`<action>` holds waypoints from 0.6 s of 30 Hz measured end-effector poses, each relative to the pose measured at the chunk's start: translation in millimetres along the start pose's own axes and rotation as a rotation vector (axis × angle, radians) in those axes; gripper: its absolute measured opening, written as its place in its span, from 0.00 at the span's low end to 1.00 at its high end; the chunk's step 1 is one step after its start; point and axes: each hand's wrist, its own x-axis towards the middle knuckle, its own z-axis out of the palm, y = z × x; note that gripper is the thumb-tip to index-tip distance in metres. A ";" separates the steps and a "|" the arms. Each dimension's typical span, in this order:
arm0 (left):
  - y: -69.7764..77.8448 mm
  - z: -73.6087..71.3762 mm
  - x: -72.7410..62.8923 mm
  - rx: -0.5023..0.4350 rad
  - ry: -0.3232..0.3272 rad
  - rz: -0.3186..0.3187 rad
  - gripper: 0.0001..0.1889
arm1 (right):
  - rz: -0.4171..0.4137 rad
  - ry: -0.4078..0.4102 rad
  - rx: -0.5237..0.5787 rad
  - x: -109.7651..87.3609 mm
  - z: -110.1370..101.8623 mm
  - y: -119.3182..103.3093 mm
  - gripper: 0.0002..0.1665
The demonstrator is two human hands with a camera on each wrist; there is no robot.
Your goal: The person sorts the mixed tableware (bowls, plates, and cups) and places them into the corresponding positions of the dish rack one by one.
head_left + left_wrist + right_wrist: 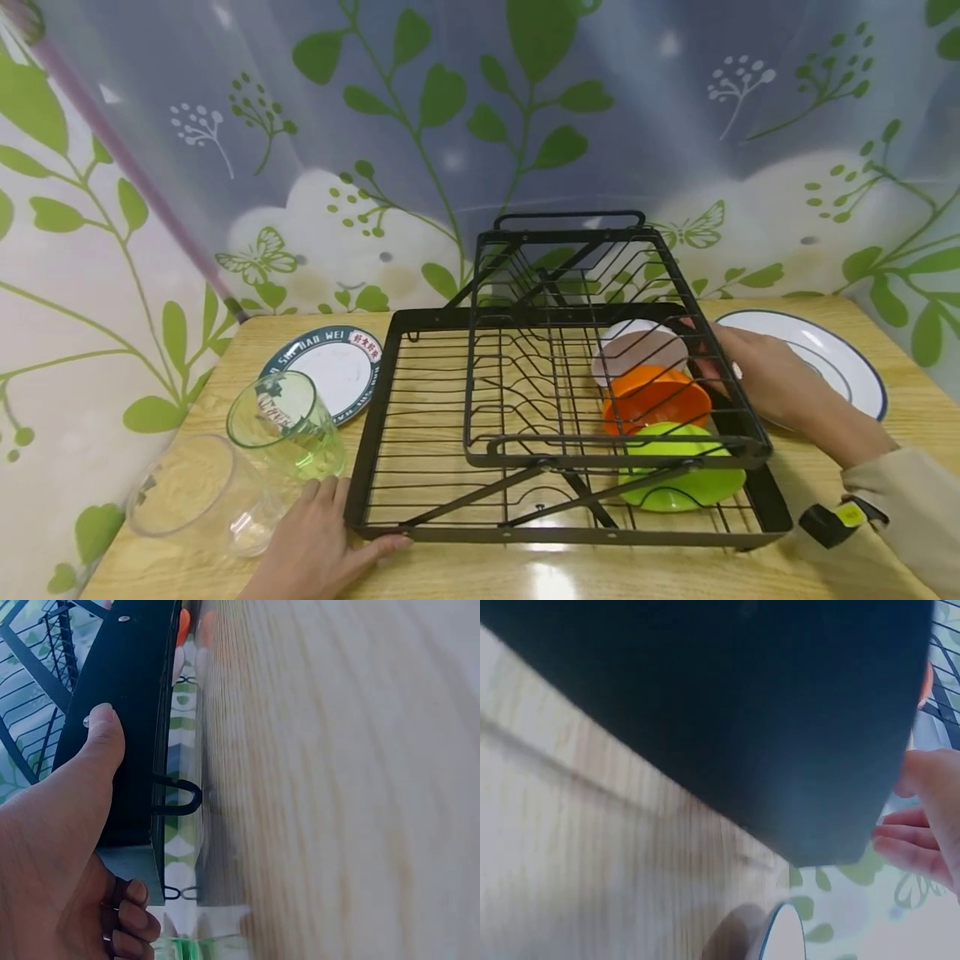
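Observation:
A black two-tier dish rack (420, 533) stands on the wooden table. At its front left corner my left hand (311, 533) grips the frame; in the left wrist view the thumb (105, 735) presses the front panel and the other fingers curl by the corner. My right hand (765, 375) reaches in at the rack's right side, beneath the upper tier, beside a white bowl (641, 362). Bars partly cover its fingertips, so whether they hold the bowl cannot be told. In front of the white bowl sit an orange bowl (660, 408) and a green bowl (682, 492), on the lower tier.
Left of the rack, a green-tinted glass (318, 446) and a clear glass (247, 500) lie tilted near a plate with a dark green rim (341, 371). A white plate with a blue rim (862, 383) lies on the right. A patterned wall covering (360, 267) rises behind.

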 end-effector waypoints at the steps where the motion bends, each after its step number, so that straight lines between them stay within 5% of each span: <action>1: -0.2 0.3 0.1 -0.001 0.000 -0.001 0.47 | 0.010 0.013 -0.020 -3.2 -2.1 0.3 0.40; 5: -0.8 0.5 -0.3 0.013 0.000 -0.002 0.47 | 0.142 0.110 -0.069 -18.0 -8.2 4.8 0.28; 9: -0.7 -0.8 -1.5 0.044 -0.013 -0.014 0.48 | 0.528 0.119 0.030 -43.8 -12.5 10.1 0.12; 11: -1.2 -1.4 -2.2 0.051 -0.012 -0.009 0.48 | 0.740 0.096 0.119 -60.0 -13.5 11.9 0.14; 14: -2.5 -1.6 -2.7 0.069 0.012 0.016 0.47 | 0.953 0.115 0.414 -81.6 -12.6 16.0 0.17; 18: -4.6 -1.0 -3.6 0.108 0.043 0.047 0.47 | 1.098 0.207 1.010 -104.0 -9.1 20.6 0.20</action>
